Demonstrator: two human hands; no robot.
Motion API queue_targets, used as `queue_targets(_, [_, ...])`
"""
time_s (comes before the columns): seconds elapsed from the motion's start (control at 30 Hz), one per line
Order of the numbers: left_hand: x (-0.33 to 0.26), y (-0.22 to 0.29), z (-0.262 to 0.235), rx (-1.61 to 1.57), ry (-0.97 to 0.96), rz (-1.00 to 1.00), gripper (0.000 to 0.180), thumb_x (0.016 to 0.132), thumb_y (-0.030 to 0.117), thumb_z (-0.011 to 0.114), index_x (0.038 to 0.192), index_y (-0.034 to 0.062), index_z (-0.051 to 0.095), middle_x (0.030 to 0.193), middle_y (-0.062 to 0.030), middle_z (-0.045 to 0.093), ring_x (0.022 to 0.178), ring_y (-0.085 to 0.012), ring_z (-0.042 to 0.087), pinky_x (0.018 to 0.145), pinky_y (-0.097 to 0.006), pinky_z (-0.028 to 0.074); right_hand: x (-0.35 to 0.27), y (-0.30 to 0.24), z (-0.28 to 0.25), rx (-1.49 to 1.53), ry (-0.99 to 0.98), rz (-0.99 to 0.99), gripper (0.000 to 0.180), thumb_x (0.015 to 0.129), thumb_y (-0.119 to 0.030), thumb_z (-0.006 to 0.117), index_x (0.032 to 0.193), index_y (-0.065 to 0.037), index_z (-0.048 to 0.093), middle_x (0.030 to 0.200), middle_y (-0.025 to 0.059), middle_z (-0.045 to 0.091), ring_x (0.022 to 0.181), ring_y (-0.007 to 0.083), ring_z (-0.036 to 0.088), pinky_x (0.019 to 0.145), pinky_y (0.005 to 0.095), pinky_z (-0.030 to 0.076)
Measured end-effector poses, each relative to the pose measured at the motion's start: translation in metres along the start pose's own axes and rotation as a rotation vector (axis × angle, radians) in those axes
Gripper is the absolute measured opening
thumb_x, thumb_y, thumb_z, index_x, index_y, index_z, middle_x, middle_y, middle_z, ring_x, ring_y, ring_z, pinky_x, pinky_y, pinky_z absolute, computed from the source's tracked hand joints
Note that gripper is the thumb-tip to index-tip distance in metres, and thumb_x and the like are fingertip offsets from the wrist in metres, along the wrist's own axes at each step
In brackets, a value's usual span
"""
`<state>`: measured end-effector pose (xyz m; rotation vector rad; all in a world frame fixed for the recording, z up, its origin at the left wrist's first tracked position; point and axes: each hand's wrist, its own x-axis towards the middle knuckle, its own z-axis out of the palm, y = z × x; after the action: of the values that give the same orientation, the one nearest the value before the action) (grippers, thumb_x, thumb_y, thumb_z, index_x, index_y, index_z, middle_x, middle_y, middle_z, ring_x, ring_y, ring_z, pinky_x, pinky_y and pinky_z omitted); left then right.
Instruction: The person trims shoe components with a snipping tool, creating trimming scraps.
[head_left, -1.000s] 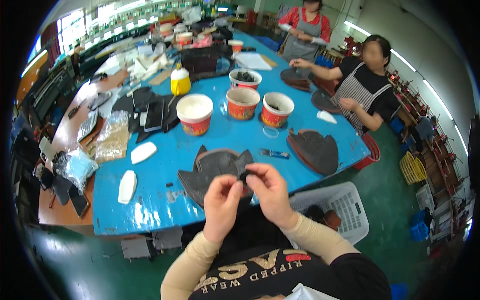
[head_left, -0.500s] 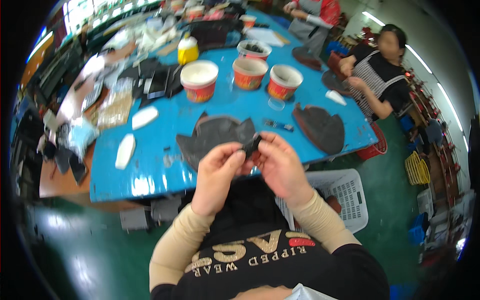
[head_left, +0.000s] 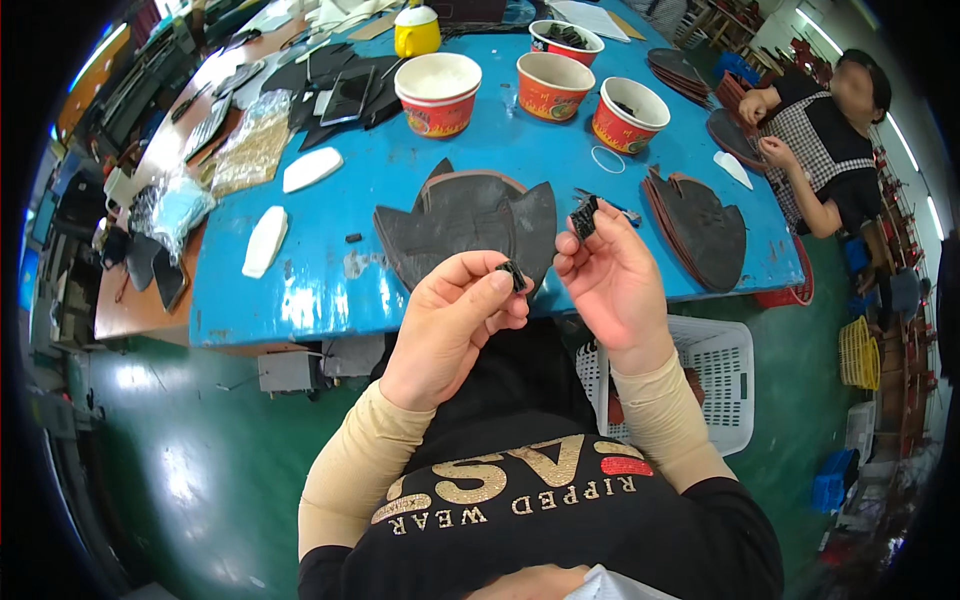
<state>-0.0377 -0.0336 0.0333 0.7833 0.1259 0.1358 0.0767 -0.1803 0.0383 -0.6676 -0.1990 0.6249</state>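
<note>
Between thumb and fingertips, my left hand (head_left: 455,320) pinches a small black piece (head_left: 513,275). A second small black piece (head_left: 584,217), with a ridged or patterned face, is pinched in my right hand (head_left: 618,285). Both hands are raised in front of the table's near edge, apart from each other. Just beyond them lie dark grey cut shoe-upper pieces (head_left: 470,220) with pointed corners. Another stack of dark pieces with reddish edges (head_left: 705,235) lies to the right. What exactly the black pieces are, I cannot make out.
Red-and-white paper tubs (head_left: 438,112) stand across the blue table (head_left: 330,225), some holding black bits. White oval pieces (head_left: 265,242) lie at left, near a yellow bottle (head_left: 417,35). A white basket (head_left: 725,370) sits below right. A co-worker (head_left: 825,150) works at the right side.
My hands were together on a black item; now they are apart, each with a small black piece. My right hand has moved right and up. The view has shifted slightly.
</note>
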Motion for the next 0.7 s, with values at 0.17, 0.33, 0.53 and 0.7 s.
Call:
queue_targets(0.17, [0.063,0.017,0.020,0.420,-0.063,0.105,0.014,0.090,0.007,0.062,0.102,0.0021,0.056,0.090,-0.0052,0.063,0.077,-0.0113,0.060,0.071,-0.026,0.050,0.007,-0.021,-0.025,-0.088,0.151,-0.140,0.017,0.094,-0.012,0.052,0.110,-0.007,0.052,0.093,0.0053,0.061,0.083,0.0163,0.060,0.076,0.0310,0.047])
queue_targets(0.33, [0.205,0.011,0.063,0.946,-0.239,0.464,0.022,0.084,0.005,0.067,0.102,-0.0013,0.055,0.087,-0.0043,0.062,0.079,-0.0101,0.060,0.069,-0.025,0.049,-0.004,-0.039,-0.070,0.017,0.252,-0.159,0.019,0.093,-0.009,0.051,0.112,-0.007,0.050,0.092,0.0069,0.060,0.085,0.0197,0.059,0.077,0.0331,0.047])
queue_targets(0.53, [0.314,-0.010,0.086,1.379,-0.251,0.709,0.016,0.084,0.013,0.065,0.094,0.0003,0.065,0.093,-0.0118,0.066,0.083,-0.0253,0.064,0.076,-0.034,0.051,-0.018,-0.043,-0.087,-0.067,0.325,-0.224,0.024,0.091,-0.007,0.050,0.115,-0.006,0.049,0.093,0.0083,0.059,0.085,0.0204,0.058,0.078,0.0338,0.045])
queue_targets(0.7, [0.312,-0.013,0.064,1.636,-0.275,1.117,0.016,0.087,0.011,0.061,0.095,0.0005,0.068,0.097,-0.0133,0.066,0.088,-0.0313,0.063,0.081,-0.036,0.050,-0.016,-0.042,-0.095,-0.152,0.265,-0.253,0.022,0.093,-0.007,0.051,0.115,-0.005,0.050,0.099,0.0090,0.063,0.089,0.0210,0.063,0.080,0.0330,0.048])
